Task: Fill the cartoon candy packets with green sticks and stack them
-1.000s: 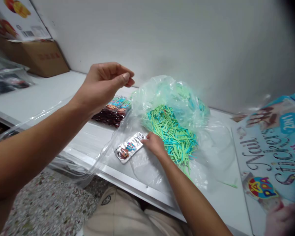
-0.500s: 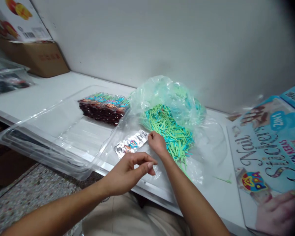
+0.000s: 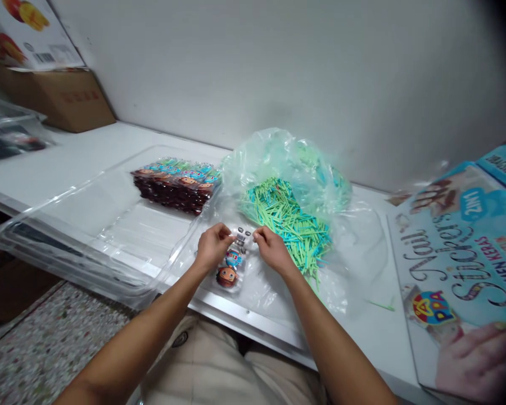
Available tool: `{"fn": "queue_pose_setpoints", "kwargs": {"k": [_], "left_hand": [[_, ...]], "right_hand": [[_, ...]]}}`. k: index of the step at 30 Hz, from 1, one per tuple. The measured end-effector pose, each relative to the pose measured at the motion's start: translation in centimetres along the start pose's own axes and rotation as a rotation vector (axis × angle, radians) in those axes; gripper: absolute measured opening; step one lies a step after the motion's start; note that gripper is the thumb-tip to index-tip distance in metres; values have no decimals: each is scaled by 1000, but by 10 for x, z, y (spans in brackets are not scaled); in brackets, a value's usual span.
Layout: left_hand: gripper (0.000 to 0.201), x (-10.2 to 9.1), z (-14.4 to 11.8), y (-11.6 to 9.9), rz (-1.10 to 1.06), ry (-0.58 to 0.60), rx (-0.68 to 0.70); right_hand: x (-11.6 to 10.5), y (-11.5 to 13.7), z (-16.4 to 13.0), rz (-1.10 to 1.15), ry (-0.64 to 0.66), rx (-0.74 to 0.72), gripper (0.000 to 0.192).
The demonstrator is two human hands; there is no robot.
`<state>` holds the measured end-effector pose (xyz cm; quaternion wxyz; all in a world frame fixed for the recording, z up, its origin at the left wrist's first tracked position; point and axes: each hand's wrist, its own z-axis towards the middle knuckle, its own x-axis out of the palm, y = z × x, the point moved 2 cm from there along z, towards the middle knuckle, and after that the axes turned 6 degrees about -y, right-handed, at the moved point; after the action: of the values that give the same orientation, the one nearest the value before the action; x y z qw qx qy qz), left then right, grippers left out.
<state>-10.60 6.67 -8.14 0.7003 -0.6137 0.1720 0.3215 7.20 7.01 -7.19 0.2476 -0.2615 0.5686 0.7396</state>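
I am now pinching the small cartoon sachet (image 3: 231, 260) with both hands, my left hand (image 3: 212, 246) having just joined my right hand (image 3: 270, 249) at its top.

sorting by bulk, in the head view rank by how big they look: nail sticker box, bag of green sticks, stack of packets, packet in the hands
1. nail sticker box, though nearness inflates it
2. bag of green sticks
3. stack of packets
4. packet
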Motion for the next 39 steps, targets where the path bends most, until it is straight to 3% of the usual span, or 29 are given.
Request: {"fn": "queue_pose_setpoints", "kwargs": {"k": [5,10,13,15,18,21,23,25,27,30,32,39], "left_hand": [[18,0,11,6,-6,-5,54],[24,-12,2,-9,48,-96,151],[25,-19,-9,-25,-133,-121,188],[27,-23,-15,-36,-415,-43,99],[32,-25,-23,-49,-775,195,-102],[31,-23,-32,-54,-827,446,-221],[28,-21,-39,-53,-779,493,-265],[27,-18,-47,-51,-736,452,-290],[25,-12,-55,-49,-718,421,-304],[25,-3,-64,-49,-730,401,-346],[25,2,-66,-51,-730,392,-360],[24,8,-64,-63,-710,406,-334]], "right_hand": [[13,-6,0,-20,-7,96,21],[10,-1,-6,-56,-117,154,43],[6,2,-13,177,-155,217,57],[4,5,-21,422,-107,245,47],[-1,15,-37,586,-25,207,25],[-13,25,-57,573,20,156,21],[-23,25,-69,468,85,143,22],[-36,16,-77,302,114,150,26],[-55,-1,-80,82,54,182,27],[-84,-29,-78,-451,-63,325,31],[-99,-40,-71,-615,-89,389,34],[-114,-50,-20,-774,-87,403,38]]}}
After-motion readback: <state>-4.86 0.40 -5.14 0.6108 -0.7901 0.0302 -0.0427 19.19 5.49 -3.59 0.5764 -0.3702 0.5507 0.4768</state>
